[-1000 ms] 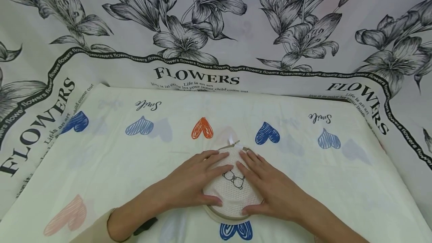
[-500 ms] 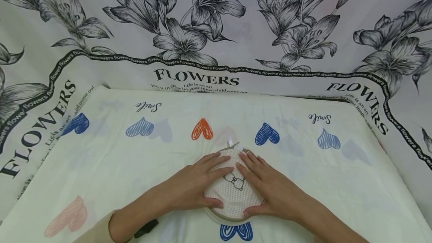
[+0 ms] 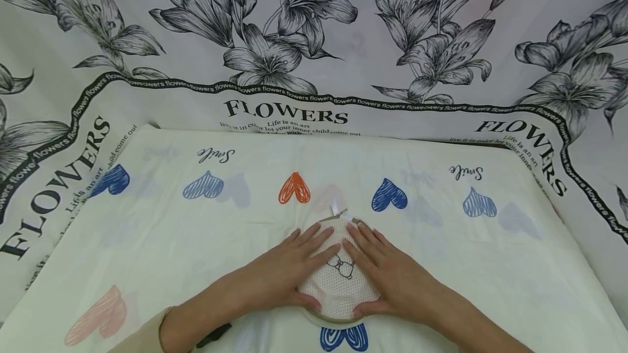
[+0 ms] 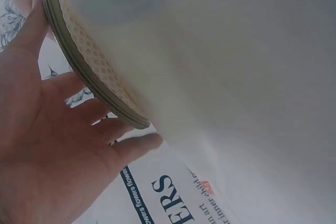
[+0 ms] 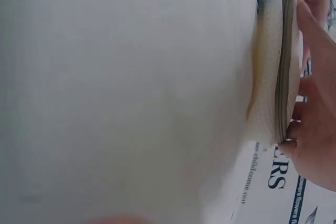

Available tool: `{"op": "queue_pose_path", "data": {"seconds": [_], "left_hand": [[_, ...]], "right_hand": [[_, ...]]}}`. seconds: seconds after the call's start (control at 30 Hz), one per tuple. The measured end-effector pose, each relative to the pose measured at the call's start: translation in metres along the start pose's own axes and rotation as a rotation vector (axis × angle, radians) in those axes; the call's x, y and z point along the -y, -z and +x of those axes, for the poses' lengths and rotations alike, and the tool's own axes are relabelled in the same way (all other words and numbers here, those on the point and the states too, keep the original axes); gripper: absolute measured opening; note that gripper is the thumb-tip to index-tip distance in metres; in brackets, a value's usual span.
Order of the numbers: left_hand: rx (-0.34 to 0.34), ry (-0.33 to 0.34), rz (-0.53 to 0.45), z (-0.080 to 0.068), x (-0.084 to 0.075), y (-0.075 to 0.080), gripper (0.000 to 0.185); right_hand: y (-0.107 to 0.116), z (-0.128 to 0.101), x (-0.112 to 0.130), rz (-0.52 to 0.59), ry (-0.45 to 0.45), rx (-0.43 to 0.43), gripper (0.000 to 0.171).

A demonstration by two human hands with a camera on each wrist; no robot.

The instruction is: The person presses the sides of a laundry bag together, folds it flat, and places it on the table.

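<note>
A round white mesh laundry bag (image 3: 345,296) with a zip and a thin dark outline drawing lies at the front middle of the table. My left hand (image 3: 284,274) rests on its left side, fingers spread and mostly straight over the top. My right hand (image 3: 404,282) lies the same way on its right side, and both thumbs reach the near edge. In the left wrist view, the olive zip (image 4: 79,61) runs along the bag's honeycomb side wall. The right wrist view shows the bag's side (image 5: 268,87) with a bluish and yellowish tint through the mesh. Its contents are otherwise hidden.
A pale tablecloth (image 3: 196,255) printed with hearts covers the table. Behind it hangs a white floral cloth (image 3: 373,59) with "FLOWERS" lettering. Part of a dark object (image 3: 216,335) shows under the left forearm. A white tag (image 3: 336,208) sticks up at the bag's far edge.
The left hand has slid slightly toward the near right, its fingers more spread. The right hand stays almost in place on the bag.
</note>
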State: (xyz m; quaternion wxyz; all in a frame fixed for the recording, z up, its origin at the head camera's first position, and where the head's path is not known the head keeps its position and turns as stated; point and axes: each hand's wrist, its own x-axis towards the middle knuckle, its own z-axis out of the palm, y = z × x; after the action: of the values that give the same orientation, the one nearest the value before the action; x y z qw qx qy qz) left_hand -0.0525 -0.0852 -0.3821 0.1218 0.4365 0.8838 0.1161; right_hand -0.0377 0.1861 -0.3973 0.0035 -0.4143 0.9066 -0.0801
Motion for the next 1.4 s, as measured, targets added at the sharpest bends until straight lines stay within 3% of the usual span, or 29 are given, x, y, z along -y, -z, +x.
{"op": "queue_pose_path", "data": {"seconds": [0.17, 0.37, 0.67, 1.07, 1.4], "left_hand": [[-0.018, -0.025, 0.112, 0.001, -0.003, -0.003, 0.105], [-0.025, -0.031, 0.166, 0.001, -0.008, -0.006, 0.105], [0.030, 0.013, 0.159, 0.004, -0.009, -0.009, 0.089], [0.041, 0.034, 0.248, 0.007, -0.011, -0.012, 0.096], [0.057, 0.024, 0.301, 0.007, -0.011, -0.013, 0.095]], "right_hand": [[-0.004, -0.001, 0.000, -0.012, 0.005, -0.009, 0.109], [-0.007, -0.002, 0.000, -0.015, 0.015, -0.018, 0.109], [-0.010, -0.003, 0.000, 0.010, -0.010, 0.013, 0.108], [-0.010, 0.000, 0.003, 0.017, -0.069, 0.105, 0.110], [-0.011, 0.001, 0.005, -0.027, -0.066, 0.110, 0.108]]}}
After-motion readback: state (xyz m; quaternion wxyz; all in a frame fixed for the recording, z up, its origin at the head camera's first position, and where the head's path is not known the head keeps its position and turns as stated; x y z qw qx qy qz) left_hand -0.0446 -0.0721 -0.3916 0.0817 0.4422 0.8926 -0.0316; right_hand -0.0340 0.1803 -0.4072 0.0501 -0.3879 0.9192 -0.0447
